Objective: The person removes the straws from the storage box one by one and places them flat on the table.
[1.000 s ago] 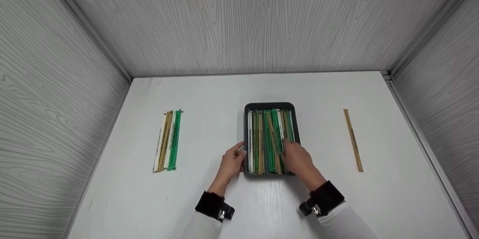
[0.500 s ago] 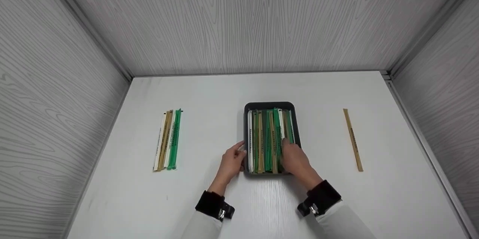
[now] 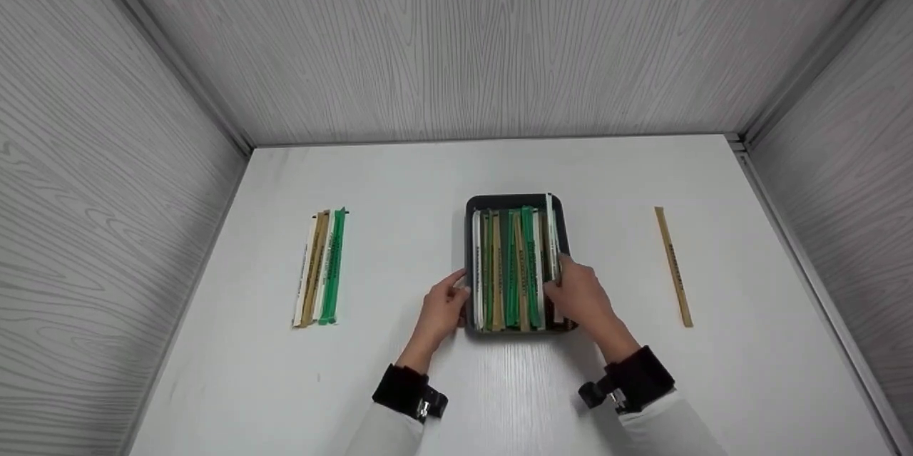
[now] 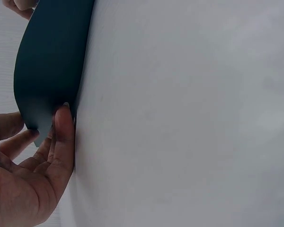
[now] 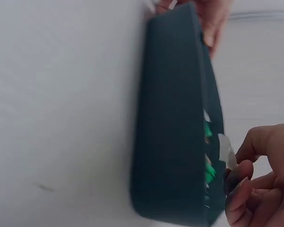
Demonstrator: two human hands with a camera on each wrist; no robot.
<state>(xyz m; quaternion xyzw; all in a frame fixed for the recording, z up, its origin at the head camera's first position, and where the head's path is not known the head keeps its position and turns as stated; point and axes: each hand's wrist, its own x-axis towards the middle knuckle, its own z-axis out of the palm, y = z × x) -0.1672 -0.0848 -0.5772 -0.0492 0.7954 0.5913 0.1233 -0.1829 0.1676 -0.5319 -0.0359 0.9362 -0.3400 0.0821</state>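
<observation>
A dark rectangular tray (image 3: pixel 515 202), packed with green, brown and white wrapped straws, stands in the middle of the table. My left hand (image 3: pixel 441 310) grips its near left side, with fingers curled against the wall in the left wrist view. At the tray's right side my right hand (image 3: pixel 583 293) pinches a white wrapped straw (image 3: pixel 551 224) between thumb and fingers. The straw's far end sticks up above the others, overlapping the far rim. In the right wrist view the straw's pale end (image 5: pixel 226 150) shows over the rim beside my fingertips.
To the left lies a row of several wrapped straws (image 3: pixel 319 267) in white, brown and green. A single brown wrapped straw (image 3: pixel 673 267) lies on the right. Grey wood-grain panels (image 3: pixel 456 42) enclose the table at the back and both sides.
My right hand has shifted right and now has a white straw raised above the rest in the tray. The straws in the middle lie straighter than before. My left hand stays put.
</observation>
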